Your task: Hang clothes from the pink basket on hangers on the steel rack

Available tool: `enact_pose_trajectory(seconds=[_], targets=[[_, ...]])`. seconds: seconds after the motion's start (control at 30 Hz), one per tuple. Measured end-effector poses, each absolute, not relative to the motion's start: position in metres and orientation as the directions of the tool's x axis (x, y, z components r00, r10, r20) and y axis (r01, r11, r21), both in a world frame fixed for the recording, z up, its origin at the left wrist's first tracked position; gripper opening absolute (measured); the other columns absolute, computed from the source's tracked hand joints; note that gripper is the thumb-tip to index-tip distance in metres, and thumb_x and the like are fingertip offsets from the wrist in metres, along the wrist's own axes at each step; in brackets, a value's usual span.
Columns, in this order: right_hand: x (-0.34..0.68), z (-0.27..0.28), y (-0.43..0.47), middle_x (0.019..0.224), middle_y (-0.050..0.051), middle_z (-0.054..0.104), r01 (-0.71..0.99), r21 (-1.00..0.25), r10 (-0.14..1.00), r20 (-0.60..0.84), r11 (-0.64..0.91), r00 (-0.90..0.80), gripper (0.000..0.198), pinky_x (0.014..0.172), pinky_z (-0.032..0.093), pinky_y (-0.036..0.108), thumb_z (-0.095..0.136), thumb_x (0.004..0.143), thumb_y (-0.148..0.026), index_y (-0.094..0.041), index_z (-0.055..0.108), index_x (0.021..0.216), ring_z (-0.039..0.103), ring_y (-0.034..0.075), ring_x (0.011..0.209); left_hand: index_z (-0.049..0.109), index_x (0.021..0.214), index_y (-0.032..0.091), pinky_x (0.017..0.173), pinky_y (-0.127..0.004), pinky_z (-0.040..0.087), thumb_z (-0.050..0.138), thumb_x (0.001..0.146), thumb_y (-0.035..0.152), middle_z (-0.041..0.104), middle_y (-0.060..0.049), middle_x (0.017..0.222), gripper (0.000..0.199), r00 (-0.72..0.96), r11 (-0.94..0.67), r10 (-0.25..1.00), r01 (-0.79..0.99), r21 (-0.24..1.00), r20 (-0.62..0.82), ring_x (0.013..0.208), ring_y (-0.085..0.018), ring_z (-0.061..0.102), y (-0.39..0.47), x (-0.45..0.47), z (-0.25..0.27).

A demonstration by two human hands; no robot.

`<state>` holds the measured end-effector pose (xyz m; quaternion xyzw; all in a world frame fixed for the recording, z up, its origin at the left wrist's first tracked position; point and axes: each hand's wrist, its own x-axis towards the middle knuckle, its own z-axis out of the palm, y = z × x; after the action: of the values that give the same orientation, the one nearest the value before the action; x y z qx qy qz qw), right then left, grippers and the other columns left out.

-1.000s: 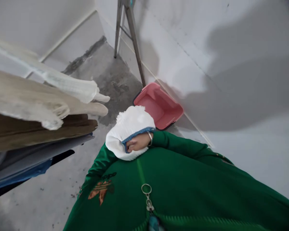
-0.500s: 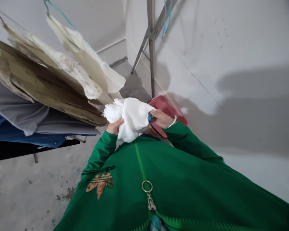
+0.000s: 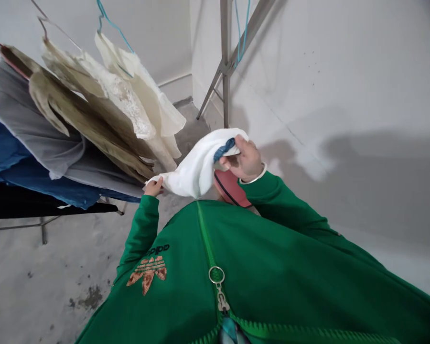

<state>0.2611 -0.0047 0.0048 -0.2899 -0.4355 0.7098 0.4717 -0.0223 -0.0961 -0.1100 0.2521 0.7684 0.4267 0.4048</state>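
A white cloth garment [image 3: 195, 165] with a blue patch near one edge is stretched between my two hands, in front of my green jacket. Its exact kind cannot be made out. My left hand [image 3: 154, 186] pinches the narrow, gathered left end between thumb and fingers. At the other end my right hand [image 3: 246, 157], with a pale bangle at the wrist, is closed on the edge beside the blue patch. The cloth sags and folds in the middle. Below my right hand a red plastic basin [image 3: 232, 188] is partly hidden by my sleeve and the cloth.
To the left, several garments hang on hangers: a cream top [image 3: 146, 91], an olive garment [image 3: 89, 119], a grey one [image 3: 32, 114] and a blue one [image 3: 32, 167]. A metal rack leg [image 3: 225, 67] stands ahead near the wall, with a blue hanger [image 3: 241, 38] beside it.
The white cloth, bunched up before, is now drawn out sideways. My left hand has moved left and my right hand slightly up and right. The view has shifted a little.
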Motion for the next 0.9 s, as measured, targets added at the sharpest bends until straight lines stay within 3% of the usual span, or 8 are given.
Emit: enact_pose_trajectory(seconds=[0.13,0.27,0.4,0.53,0.63,0.73,0.83,0.9], targets=[[0.236,0.026,-0.013,0.058,0.001,0.058,-0.358,-0.919,0.868,0.038,-0.165,-0.495,0.053,0.053,0.051,0.021,0.050,0.086,-0.065,-0.014,0.060,0.075,0.062,0.011,0.057,0.066,0.084,0.014,0.074,-0.026,0.055,0.073,0.075,0.036,0.067,-0.004,0.073,0.024,-0.425,0.324,0.884,0.256,0.911,-0.195,0.075,-0.016,0.064,-0.108,-0.001,-0.066],[0.211,0.027,-0.021,0.066,0.000,0.059,-0.356,-0.931,0.819,0.143,-0.079,-0.556,0.052,0.062,0.054,0.021,0.057,0.081,-0.066,-0.014,0.061,0.083,0.064,0.011,0.066,0.055,0.123,0.017,0.080,-0.031,0.055,0.079,0.068,0.042,0.065,-0.010,0.113,0.065,-0.106,-0.119,0.980,0.351,0.929,0.166,0.094,-0.020,0.064,-0.097,0.057,-0.036],[0.202,0.024,-0.029,0.074,0.002,0.060,-0.257,-0.966,0.776,0.172,0.014,-0.607,0.052,0.070,0.056,0.025,0.050,0.086,-0.065,-0.016,0.064,0.093,0.065,0.013,0.078,0.062,0.106,0.015,0.098,-0.039,0.048,0.077,0.070,0.038,0.061,-0.013,0.119,0.046,-0.177,-0.224,0.929,0.435,0.872,0.326,0.116,-0.027,0.056,-0.071,0.091,-0.042],[0.210,0.027,-0.022,0.086,0.004,0.063,-0.077,-0.963,0.818,0.262,0.260,-0.513,0.056,0.086,0.055,0.033,0.044,0.088,-0.067,-0.016,0.064,0.101,0.064,0.017,0.089,0.064,0.098,0.015,0.094,-0.035,0.048,0.060,0.082,0.038,0.067,-0.009,0.104,0.028,-0.263,-0.224,0.908,0.358,0.907,0.328,0.101,-0.021,0.061,-0.060,0.076,-0.048],[0.220,0.020,-0.003,0.107,0.009,0.062,0.059,-0.864,0.816,0.447,0.500,-0.367,0.062,0.103,0.047,0.042,0.039,0.088,-0.070,-0.017,0.061,0.110,0.060,0.021,0.107,0.063,0.087,0.017,0.076,-0.029,0.049,0.061,0.079,0.048,0.067,-0.004,0.083,0.032,-0.214,-0.172,0.953,0.196,0.966,0.213,0.079,-0.017,0.061,-0.062,0.052,-0.042],[0.227,0.009,0.016,0.124,0.011,0.055,0.197,-0.766,0.785,0.559,0.612,-0.266,0.063,0.112,0.038,0.049,0.036,0.089,-0.071,-0.019,0.057,0.117,0.051,0.024,0.122,0.059,0.082,0.017,0.061,-0.024,0.043,0.060,0.076,0.058,0.060,0.000,0.070,0.041,-0.197,-0.102,0.973,0.098,0.990,0.120,0.063,-0.013,0.054,-0.067,0.031,-0.027],[0.231,0.004,0.024,0.131,0.011,0.052,0.235,-0.749,0.783,0.576,0.620,-0.234,0.063,0.113,0.036,0.049,0.037,0.087,-0.073,-0.020,0.058,0.114,0.048,0.025,0.127,0.056,0.086,0.017,0.059,-0.023,0.040,0.069,0.067,0.058,0.058,0.001,0.070,0.046,-0.125,-0.100,0.980,0.353,0.930,0.153,0.062,-0.013,0.053,-0.075,0.020,-0.006],[0.231,0.005,0.022,0.124,0.010,0.057,0.174,-0.790,0.797,0.528,0.588,-0.294,0.063,0.106,0.043,0.044,0.036,0.087,-0.073,-0.020,0.061,0.108,0.054,0.023,0.120,0.056,0.095,0.018,0.063,-0.025,0.041,0.075,0.063,0.047,0.059,0.000,0.074,0.047,-0.112,-0.058,0.979,0.647,0.760,0.170,0.068,-0.016,0.057,-0.080,0.017,0.005]])
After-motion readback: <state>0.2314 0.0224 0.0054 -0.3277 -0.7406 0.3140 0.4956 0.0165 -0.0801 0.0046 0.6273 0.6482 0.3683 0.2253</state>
